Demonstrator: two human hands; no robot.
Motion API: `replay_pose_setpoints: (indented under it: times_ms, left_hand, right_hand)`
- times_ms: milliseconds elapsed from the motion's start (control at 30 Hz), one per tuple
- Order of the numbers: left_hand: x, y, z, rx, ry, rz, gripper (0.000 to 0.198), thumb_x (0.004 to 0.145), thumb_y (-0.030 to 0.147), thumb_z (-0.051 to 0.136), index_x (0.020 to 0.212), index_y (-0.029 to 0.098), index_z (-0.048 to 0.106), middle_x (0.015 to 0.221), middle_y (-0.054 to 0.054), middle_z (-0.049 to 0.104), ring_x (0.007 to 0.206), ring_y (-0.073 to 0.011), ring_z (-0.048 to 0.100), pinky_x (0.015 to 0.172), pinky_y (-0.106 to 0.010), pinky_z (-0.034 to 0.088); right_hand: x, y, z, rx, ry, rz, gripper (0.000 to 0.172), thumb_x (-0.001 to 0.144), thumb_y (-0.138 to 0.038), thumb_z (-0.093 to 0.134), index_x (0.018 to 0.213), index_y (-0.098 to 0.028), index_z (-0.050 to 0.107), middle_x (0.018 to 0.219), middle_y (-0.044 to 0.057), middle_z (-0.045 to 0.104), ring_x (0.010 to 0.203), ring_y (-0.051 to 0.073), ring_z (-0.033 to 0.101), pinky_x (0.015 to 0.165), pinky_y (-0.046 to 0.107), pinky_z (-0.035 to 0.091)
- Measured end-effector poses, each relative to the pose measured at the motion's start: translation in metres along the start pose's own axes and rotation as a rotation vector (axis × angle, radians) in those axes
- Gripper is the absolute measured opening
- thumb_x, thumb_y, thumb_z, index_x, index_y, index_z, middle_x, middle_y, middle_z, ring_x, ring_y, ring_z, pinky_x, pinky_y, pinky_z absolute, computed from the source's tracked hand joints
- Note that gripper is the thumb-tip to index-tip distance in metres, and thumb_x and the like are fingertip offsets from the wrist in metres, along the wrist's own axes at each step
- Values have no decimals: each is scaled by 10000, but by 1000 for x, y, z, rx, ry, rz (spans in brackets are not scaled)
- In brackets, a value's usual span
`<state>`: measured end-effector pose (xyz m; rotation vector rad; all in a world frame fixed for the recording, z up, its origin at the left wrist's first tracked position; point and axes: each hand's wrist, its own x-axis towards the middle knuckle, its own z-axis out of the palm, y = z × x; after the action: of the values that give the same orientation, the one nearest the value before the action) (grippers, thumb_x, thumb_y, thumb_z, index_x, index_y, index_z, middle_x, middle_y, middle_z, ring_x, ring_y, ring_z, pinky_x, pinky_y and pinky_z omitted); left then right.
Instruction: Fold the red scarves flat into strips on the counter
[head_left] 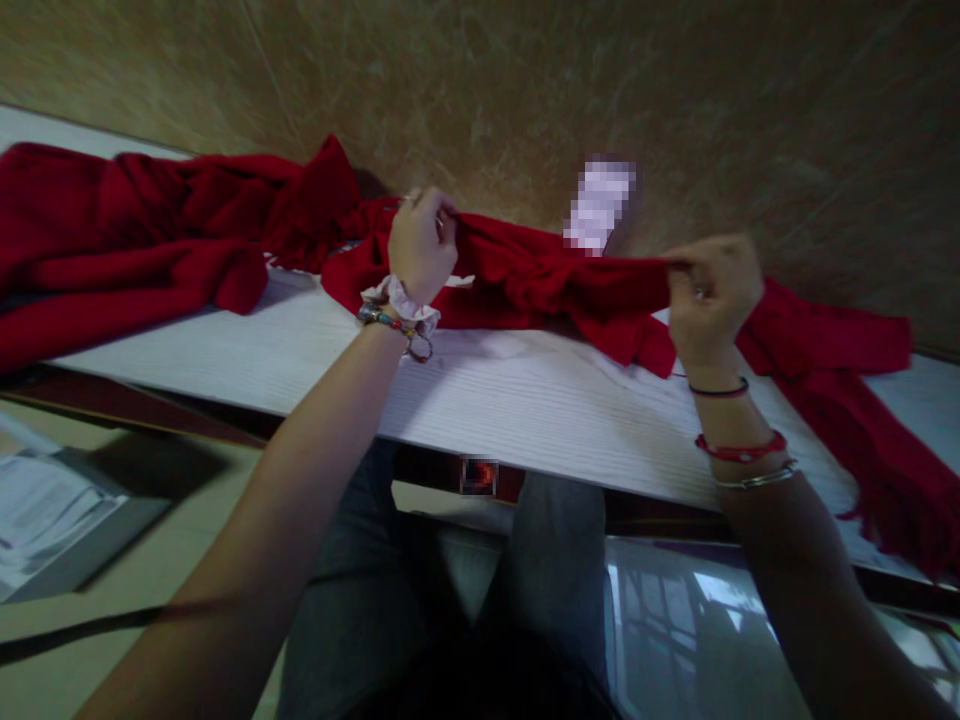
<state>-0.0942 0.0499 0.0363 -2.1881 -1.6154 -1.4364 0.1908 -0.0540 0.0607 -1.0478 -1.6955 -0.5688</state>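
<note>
A length of red cloth (525, 285) is stretched between my two hands above a narrow white wood-grain table (510, 390). My left hand (424, 245) is closed, its fingers pinching the upper edge of the cloth. To the right, my right hand (716, 295) is also closed and grips the cloth's far end, pulling that edge fairly straight. The middle of the cloth hangs in loose folds onto the tabletop. A small white tag or strip (459, 282) shows beside my left wrist. The fingertips of both hands are partly hidden.
A heap of red fabric (150, 220) covers the table's left part. Fringed red fabric (862, 430) drapes at the right. A blurred pale rectangle (600, 205) is against the brown marbled wall (487, 90). A grey box of papers (60, 510) stands low at left.
</note>
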Motion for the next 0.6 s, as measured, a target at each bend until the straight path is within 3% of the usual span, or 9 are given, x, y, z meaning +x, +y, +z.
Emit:
replay_pose_setpoints:
  times_ms: [67, 133, 167, 267, 333, 367, 500, 600]
  left_hand:
    - [5, -8, -3, 7, 103, -62, 178, 775, 29, 434, 857, 170, 502, 876, -18, 519, 832, -132, 457, 794, -311, 381]
    - [7, -17, -2, 0, 103, -53, 153, 812, 76, 418, 848, 204, 493, 868, -18, 511, 829, -144, 443, 783, -320, 377]
    - [7, -20, 1, -5, 66, -30, 133, 832, 111, 413, 834, 219, 490, 852, -15, 504, 820, -151, 435, 773, -327, 377]
    - [2, -25, 15, 4, -97, 24, 75, 839, 161, 438, 823, 209, 494, 830, -21, 481, 785, -156, 418, 745, -341, 387]
    - [-2, -23, 21, 0, -172, 55, 55, 835, 167, 451, 860, 190, 493, 888, -36, 478, 793, -154, 422, 752, -351, 396]
    - [-3, -21, 23, -19, -195, 86, 60, 850, 186, 442, 888, 190, 488, 926, -41, 477, 806, -154, 423, 764, -357, 398]
    - [-6, -4, 15, -168, -237, 282, 131, 897, 288, 398, 968, 208, 474, 930, -30, 522, 836, -156, 446, 808, -363, 407]
    - [-9, 9, 6, -234, -388, 444, 209, 869, 335, 446, 997, 179, 501, 903, -37, 570, 829, -158, 505, 789, -341, 436]
  right_hand:
    - [5, 5, -8, -48, 193, 23, 158, 845, -223, 477, 795, -210, 626, 751, 54, 561, 783, 229, 545, 736, 419, 424]
    - [6, 10, -9, -18, 150, 18, 172, 844, -188, 449, 800, -210, 613, 762, 58, 564, 800, 231, 542, 743, 425, 425]
    - [5, 13, -6, 27, 27, -3, 176, 826, -157, 447, 786, -211, 610, 764, 56, 569, 792, 226, 546, 734, 417, 433]
    - [-4, 17, 9, 192, -558, -114, 206, 744, -86, 451, 700, -217, 603, 758, 40, 586, 737, 202, 562, 695, 385, 463]
    - [-10, 16, 19, 245, -790, -142, 226, 713, -68, 434, 666, -219, 596, 770, 37, 591, 734, 195, 567, 701, 379, 472]
    - [-12, 14, 22, 247, -789, -121, 232, 710, -66, 424, 671, -219, 593, 780, 38, 591, 749, 196, 567, 717, 382, 471]
    - [-12, 0, 25, 204, -476, 60, 222, 784, -131, 412, 881, -221, 590, 879, 57, 583, 859, 215, 553, 773, 405, 453]
    - [-16, -9, 26, 163, -520, 27, 230, 804, -250, 493, 1018, -204, 563, 981, 87, 563, 923, 239, 531, 791, 422, 441]
